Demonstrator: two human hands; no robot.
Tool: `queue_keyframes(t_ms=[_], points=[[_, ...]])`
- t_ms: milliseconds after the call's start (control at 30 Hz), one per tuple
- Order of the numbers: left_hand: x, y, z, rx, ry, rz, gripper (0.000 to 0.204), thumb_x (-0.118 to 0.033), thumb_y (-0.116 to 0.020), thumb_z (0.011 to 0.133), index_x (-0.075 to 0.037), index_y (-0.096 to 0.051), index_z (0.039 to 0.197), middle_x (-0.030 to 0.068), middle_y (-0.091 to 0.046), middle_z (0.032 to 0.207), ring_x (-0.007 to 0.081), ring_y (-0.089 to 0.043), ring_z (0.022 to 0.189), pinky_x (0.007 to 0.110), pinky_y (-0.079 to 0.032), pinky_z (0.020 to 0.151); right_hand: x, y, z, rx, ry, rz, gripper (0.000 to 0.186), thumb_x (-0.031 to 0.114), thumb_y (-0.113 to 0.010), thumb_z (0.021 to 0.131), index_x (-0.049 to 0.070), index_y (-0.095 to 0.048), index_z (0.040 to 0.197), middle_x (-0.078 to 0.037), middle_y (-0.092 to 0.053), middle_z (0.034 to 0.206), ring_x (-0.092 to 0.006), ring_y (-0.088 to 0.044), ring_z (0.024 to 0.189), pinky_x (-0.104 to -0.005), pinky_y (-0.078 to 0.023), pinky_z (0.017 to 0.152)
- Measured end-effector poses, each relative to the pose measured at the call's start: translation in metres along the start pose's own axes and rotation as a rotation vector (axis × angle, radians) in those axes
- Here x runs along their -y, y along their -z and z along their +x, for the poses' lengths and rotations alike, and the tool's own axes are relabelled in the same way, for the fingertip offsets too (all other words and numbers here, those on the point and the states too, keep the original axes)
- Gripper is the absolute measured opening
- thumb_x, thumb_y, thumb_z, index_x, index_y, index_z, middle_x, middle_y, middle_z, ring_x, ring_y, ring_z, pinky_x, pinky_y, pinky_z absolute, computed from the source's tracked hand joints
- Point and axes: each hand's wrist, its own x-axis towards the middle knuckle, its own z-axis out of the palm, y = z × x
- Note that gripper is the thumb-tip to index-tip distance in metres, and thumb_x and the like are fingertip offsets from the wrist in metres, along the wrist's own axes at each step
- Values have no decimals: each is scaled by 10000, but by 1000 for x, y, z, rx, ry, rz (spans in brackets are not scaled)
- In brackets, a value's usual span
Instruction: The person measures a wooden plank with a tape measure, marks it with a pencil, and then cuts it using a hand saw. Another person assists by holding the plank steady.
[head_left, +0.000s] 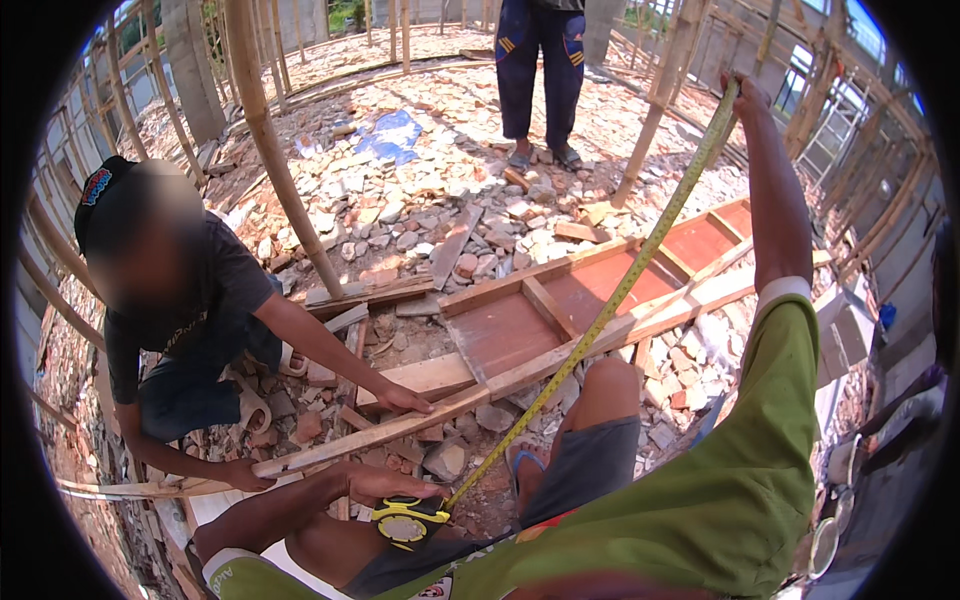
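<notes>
Yellow and black, the tape measure (408, 528) sits under my left hand (382, 486), down between my body and the timber; my fingers are closed over its upper side. From it the yellow blade (598, 328) runs out in a long slant, up and to the right, to my right hand (748, 100), raised at the end of an outstretched arm and pinching the blade near its far end. How exactly the fingertips sit there, I can't tell.

Just beyond my left hand lies a long wooden strip (335, 452). A co-worker in a dark cap and dark shirt (200, 290) crouches on my left, one hand (403, 397) on the strip and the other (247, 474) at it farther down. Past the strip, a wooden frame backed with reddish-brown panel (500, 335) lies on the rubble (405, 215), and the blade crosses in front of it from where I look. My knee (610, 388) is bent up beside the blade, above a sandalled foot (524, 460).

Farther out, another person in dark trousers (540, 80) stands on the broken brick, a crumpled blue sheet (390, 137) lies to their side, and bamboo poles (268, 140) rise around us.
</notes>
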Motion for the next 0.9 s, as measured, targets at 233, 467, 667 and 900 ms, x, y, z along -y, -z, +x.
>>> queue_keyframes(t_ms=[233, 467, 667, 900], points=[[-16, -21, -12, -243, 22, 202, 447, -309, -560, 1026, -75, -500, 1401, 22, -608, 1225, 85, -582, 1053, 260, -482, 896, -45, 27, -123, -333, -2, 124, 249, -137, -620, 845, -130, -470, 1044, -292, -565, 984, -352, -656, 662, -481, -660, 572], [-80, 10, -5, -566, 0, 736, 305, -303, -543, 1036, -41, -690, 1086, -14, -647, 903, 86, -552, 819, 272, -482, 749, -13, 169, -155, -433, 121, -11, 265, -23, -496, 958, -84, -419, 1204, -368, -600, 1100, -446, -700, 861, -534, -644, 674], [-206, 19, 25, -723, -83, 773, 295, -283, -545, 1020, -44, -684, 916, -8, -623, 753, 98, -555, 658, 277, -475, 613, -152, 135, -361, -89, -308, -237, 279, 183, -516, 995, -47, -484, 1150, -178, -646, 1003, -311, -707, 900, -434, -598, 770], [-302, 23, 86, -662, -171, 953, 277, -313, -550, 957, -54, -650, 950, 42, -635, 796, 153, -596, 665, 332, -505, 598, -222, 80, -478, 60, -474, -173, 332, 298, -517, 1031, -5, -583, 912, -128, -637, 885, -252, -673, 762, -398, -593, 686]])
